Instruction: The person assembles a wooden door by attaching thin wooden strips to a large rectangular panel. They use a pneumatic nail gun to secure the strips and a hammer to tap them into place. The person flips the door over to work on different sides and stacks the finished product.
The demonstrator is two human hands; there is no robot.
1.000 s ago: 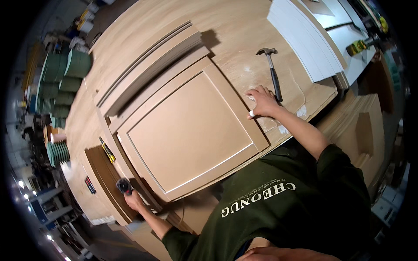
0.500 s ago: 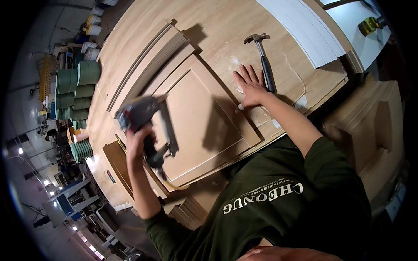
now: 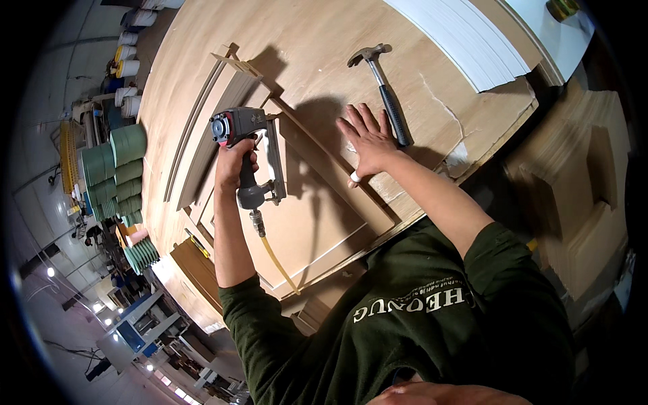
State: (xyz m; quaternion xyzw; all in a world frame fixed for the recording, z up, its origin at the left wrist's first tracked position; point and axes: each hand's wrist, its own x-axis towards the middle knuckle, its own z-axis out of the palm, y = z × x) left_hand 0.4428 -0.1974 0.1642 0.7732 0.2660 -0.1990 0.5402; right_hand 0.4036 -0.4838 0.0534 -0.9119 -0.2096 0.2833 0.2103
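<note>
My left hand [image 3: 237, 164] is wrapped round the grip of a dark grey and red pneumatic nail gun [image 3: 244, 125]. A yellow air hose [image 3: 277, 263] runs from the gun's base. The gun is held above a pale wooden panel door [image 3: 260, 233] with a raised frame, partly hiding it. To the right, my right hand [image 3: 370, 145] lies palm down with fingers spread, beside the door's right edge strip. White wrapping covers part of its thumb. A claw hammer [image 3: 386, 94] with a dark grip lies just past these fingers.
Long wooden strips [image 3: 219, 101] lie along the door's left and far side. White boards [image 3: 466, 40] are stacked at the far right of the plywood table [image 3: 304, 40]. Green curved pieces [image 3: 108, 165] are piled at the left, and brown boards [image 3: 567, 182] stand at the right.
My left hand has moved the nail gun farther away and slightly right over the door, and turned it more upright. The right hand stays flat beside the door as the view shifts.
</note>
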